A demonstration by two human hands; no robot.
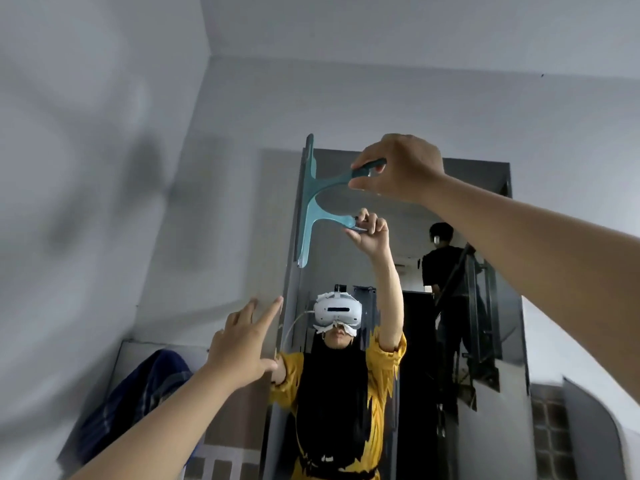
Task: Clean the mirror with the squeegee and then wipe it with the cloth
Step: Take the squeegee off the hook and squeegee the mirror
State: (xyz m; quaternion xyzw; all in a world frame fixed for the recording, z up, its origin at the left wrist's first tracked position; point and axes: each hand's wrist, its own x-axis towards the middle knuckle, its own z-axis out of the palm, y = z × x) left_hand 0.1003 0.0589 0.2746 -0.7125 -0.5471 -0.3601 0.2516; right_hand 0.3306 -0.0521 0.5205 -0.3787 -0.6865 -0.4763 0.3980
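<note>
At the upper left edge of the mirror [450, 306], the teal squeegee [311, 202] stands with its blade running vertically along the frame. Its handle extends sideways to the right, where the right hand [398, 168] pinches it between thumb and fingers. The blade therefore lies left of the grip, so a stroke would likely pull rightward across the glass. The left hand [242, 344] is spread, empty, near the lower left edge. No cloth is visible.
</note>
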